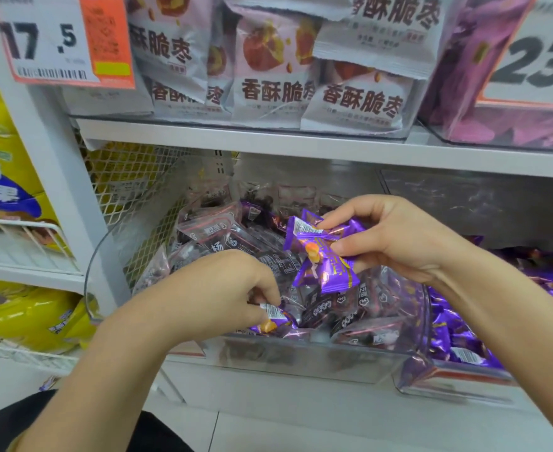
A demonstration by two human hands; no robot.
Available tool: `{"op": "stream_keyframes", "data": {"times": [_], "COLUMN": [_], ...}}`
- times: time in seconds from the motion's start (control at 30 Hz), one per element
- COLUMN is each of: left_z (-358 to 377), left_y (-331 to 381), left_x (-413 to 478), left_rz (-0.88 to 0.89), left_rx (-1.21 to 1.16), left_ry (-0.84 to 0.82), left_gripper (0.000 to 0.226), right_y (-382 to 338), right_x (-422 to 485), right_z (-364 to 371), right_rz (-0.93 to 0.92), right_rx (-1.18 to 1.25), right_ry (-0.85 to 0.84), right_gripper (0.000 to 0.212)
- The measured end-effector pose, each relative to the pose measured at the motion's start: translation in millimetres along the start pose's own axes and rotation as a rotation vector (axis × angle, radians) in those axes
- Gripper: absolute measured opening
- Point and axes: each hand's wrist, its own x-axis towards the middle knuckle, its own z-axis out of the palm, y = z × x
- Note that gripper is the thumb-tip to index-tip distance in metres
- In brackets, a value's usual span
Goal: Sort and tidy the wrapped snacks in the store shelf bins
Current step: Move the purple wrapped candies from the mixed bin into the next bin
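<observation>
- Lower centre-left: the left hand [223, 288], fingers curled down, pinches one purple wrapped snack [273, 322] at the front of the clear bin [301, 357] of dark-wrapped snacks [223, 236].
- Centre: the right hand [396, 236] grips a bunch of purple packets [324, 265] above that same bin.
- Lower right: the neighbouring bin [457, 340] holds matching purple snacks, to the right of both hands. The right hand is nearer, so it is likely the one to drop them there.

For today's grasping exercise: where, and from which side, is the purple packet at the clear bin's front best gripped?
Probably its flat crimped end, pinched from above: the purple packet lies low among dark packets and the bin wall blocks the front. The left hand pinches there.
</observation>
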Motion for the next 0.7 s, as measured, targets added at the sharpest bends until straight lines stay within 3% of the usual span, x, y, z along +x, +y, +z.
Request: {"op": "stream_keyframes", "data": {"times": [0.07, 0.2, 0.3, 0.57, 0.7], "left_z": [-3.0, -8.6, -10.7, -8.9, 6.4], "left_y": [-0.1, 1.3, 17.7, 99.6, 165.6], "left_x": [-1.0, -3.1, -1.0, 23.8, 62.0], "left_rz": [-0.035, -0.075, -0.073, 0.056, 0.179], "left_rx": [-0.171, -0.494, -0.625, -0.727, -0.700], "left_ry": [0.040, 0.269, 0.268, 0.254, 0.226], "left_gripper": [0.021, 0.028, 0.028, 0.024, 0.023], "right_y": [-1.2, -5.9, -10.4, 6.8, 23.1], "right_x": [-3.9, -19.5, -38.1, -106.9, -145.8], "right_z": [-1.0, -6.9, -18.2, -86.1, -151.8], "right_rz": [-0.014, -0.071, -0.113, -0.051, -0.022], "right_rx": [0.041, 0.135, 0.212, 0.392, 0.227], "right_ry": [0.008, 0.017, 0.054, 0.260, 0.519], "right_gripper": [0.032, 0.029, 0.026, 0.026, 0.026]}}
